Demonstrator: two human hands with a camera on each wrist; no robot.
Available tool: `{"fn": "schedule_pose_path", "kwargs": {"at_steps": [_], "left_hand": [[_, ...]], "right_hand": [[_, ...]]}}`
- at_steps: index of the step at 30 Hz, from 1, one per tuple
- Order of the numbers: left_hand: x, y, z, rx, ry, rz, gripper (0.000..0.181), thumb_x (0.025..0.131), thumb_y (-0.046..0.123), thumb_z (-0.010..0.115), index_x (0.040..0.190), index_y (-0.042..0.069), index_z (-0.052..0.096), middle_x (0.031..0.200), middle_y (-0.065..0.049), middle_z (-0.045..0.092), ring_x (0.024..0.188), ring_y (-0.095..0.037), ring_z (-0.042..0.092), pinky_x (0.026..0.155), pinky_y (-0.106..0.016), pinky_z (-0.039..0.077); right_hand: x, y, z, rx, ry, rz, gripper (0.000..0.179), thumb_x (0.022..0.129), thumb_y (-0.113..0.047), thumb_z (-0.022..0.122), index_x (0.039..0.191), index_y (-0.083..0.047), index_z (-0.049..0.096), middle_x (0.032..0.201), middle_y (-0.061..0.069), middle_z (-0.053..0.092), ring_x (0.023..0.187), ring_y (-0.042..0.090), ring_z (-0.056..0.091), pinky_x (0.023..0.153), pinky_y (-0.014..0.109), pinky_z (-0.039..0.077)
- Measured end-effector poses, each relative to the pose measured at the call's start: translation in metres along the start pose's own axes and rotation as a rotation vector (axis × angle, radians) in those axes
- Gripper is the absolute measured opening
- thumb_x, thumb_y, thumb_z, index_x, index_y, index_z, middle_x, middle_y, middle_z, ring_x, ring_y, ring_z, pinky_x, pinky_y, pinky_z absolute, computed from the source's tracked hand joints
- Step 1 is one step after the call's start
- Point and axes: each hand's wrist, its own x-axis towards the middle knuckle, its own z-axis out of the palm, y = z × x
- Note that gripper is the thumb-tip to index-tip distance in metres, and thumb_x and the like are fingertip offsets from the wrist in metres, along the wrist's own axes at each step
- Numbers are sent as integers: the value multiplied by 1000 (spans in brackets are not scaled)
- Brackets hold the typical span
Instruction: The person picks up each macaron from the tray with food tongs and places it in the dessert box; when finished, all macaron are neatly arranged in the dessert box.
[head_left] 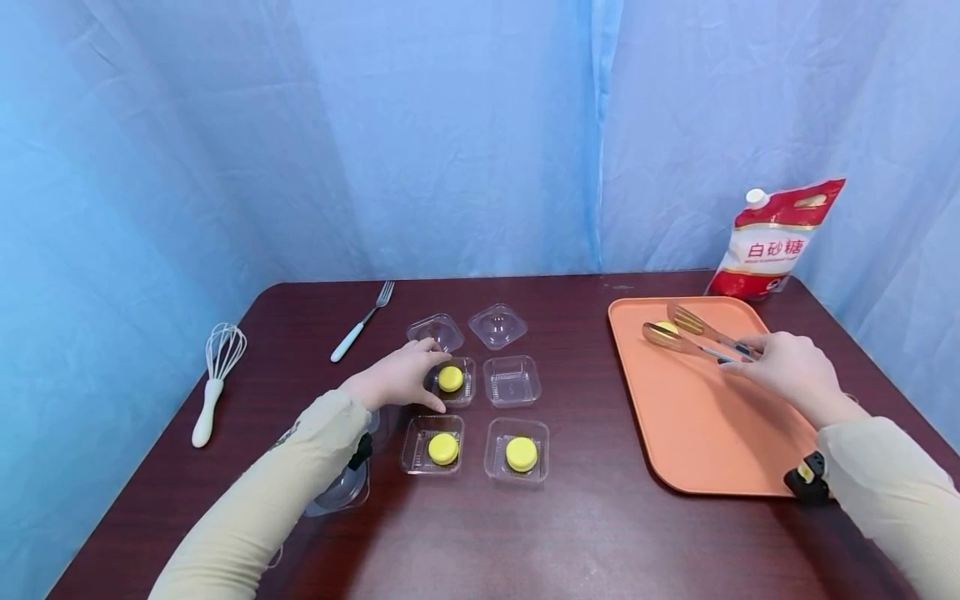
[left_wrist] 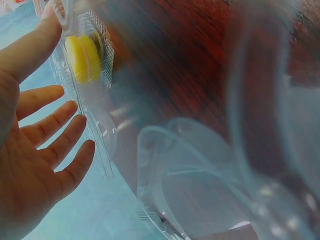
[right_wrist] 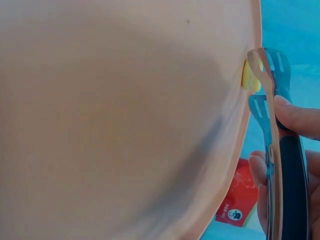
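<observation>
My left hand reaches over the left side of a clear plastic box that holds a yellow macaron. In the left wrist view its fingers are spread and relaxed, with the thumb by the box's rim; whether it touches is unclear. Two nearer boxes each hold a macaron, and the far right box shows a bare floor. My right hand grips metal tongs by their dark handles over the orange tray. The tongs' heads lie around another macaron; whether they touch it is unclear.
Two clear lids lie behind the boxes. More clear plastic pieces sit under my left forearm. A fork and a whisk lie at left. A sugar bag stands behind the tray.
</observation>
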Motion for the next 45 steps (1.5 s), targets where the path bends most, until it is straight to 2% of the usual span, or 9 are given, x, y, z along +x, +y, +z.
{"fn": "schedule_pose_path", "kwargs": {"at_steps": [6,9,15,21,29,36,45], "left_hand": [[1,-3,0,0,33,14,81,73,39,81,138,6,47,138,-16,46,124,-32,47,104,-52,37],[1,-4,-1,-19,53,29,80,75,39,79,140,6,46,138,-16,45,125,-32,46,104,-52,37],[1,0,-8,-48,104,55,73,79,37,76,139,5,47,131,-14,50,115,-27,52,95,-43,46],[3,14,-14,-31,152,88,68,82,34,74,137,2,48,126,-14,53,110,-25,55,93,-40,47],[10,37,-19,-16,111,89,70,82,35,73,138,3,47,131,-15,51,115,-27,53,97,-41,46],[19,47,-17,-8,85,88,72,81,40,74,139,7,47,133,-12,50,113,-24,54,97,-40,46],[28,56,-8,20,26,91,71,81,40,73,139,7,47,134,-12,50,118,-26,52,99,-41,44]], "right_hand": [[0,2,0,11,-24,20,65,77,-40,74,118,8,60,81,16,68,70,25,53,49,29,40],[0,3,-1,21,-37,32,65,77,-39,74,118,9,60,86,20,69,72,26,54,50,29,42],[-1,3,-1,33,-61,38,58,78,-37,74,112,9,64,76,10,70,73,26,54,53,29,42],[-3,1,-1,38,-79,42,50,79,-36,73,103,7,70,69,4,69,72,24,52,52,27,41],[-4,-1,-2,44,-104,53,51,79,-36,72,106,7,68,68,2,67,72,24,50,53,28,41],[-4,-2,-3,39,-103,44,47,79,-35,72,101,7,70,66,1,67,71,23,51,53,29,42],[-5,0,-2,26,-95,42,55,78,-39,74,106,7,68,68,2,67,72,24,52,52,29,43]]}}
